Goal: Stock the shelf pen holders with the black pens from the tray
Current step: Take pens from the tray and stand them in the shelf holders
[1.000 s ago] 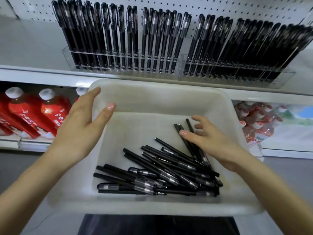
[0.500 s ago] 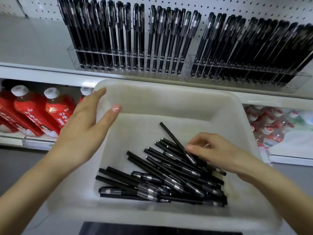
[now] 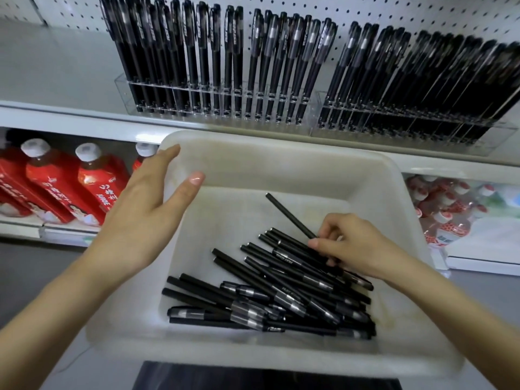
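Observation:
A white plastic tray (image 3: 281,164) sits in front of me with several black pens (image 3: 281,294) heaped in its near right part. My right hand (image 3: 357,246) is inside the tray and pinches one black pen (image 3: 289,215), whose far end sticks up and left above the heap. My left hand (image 3: 146,212) rests on the tray's left rim, fingers straight, thumb inside the wall. On the shelf above stand two clear pen holders, the left holder (image 3: 213,94) and the right holder (image 3: 408,119), both packed with upright black pens.
A white pegboard backs the upper shelf (image 3: 70,114). Below it on the left stand red juice bottles (image 3: 92,181) with white caps. Small red-and-white bottles (image 3: 447,209) fill the lower shelf on the right. Grey floor lies under the tray.
My right hand reached into the heap, curled its fingers round one pen and tilted its far end up. The left hand stayed on the tray's rim. The view drifted slightly.

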Demonstrator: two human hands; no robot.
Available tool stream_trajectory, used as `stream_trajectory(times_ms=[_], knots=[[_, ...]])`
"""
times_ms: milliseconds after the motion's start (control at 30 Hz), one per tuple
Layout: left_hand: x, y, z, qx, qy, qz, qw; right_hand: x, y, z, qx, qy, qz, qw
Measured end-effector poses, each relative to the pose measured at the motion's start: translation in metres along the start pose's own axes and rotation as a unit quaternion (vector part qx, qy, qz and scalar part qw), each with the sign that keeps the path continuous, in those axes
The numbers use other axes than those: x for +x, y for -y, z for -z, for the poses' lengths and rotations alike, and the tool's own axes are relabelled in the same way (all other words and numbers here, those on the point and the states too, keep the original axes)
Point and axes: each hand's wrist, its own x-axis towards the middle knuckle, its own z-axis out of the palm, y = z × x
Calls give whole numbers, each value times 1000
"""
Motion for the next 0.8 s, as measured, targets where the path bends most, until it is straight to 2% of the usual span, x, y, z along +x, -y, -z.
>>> stream_trajectory(times_ms=[133, 233, 333, 467, 633, 800], knots=[[2, 4, 2, -30, 1, 1, 1000, -5, 17, 8, 95, -86, 60, 990], [4, 5, 5, -71, -6, 15, 997, -7, 37, 17, 202, -100, 105, 969], [9, 4, 9, -133, -50, 33, 989, -7, 60, 26, 285, -99, 140, 943], [25, 4, 17, -180, -125, 59, 974, 1, 99, 42, 317, -127, 194, 920], [59, 8, 32, -184, -185, 47, 964, 26, 154, 59, 370, -144, 248, 884], [87, 16, 36, -162, -178, 54, 969, 48, 196, 66, 279, -218, 328, 876]])
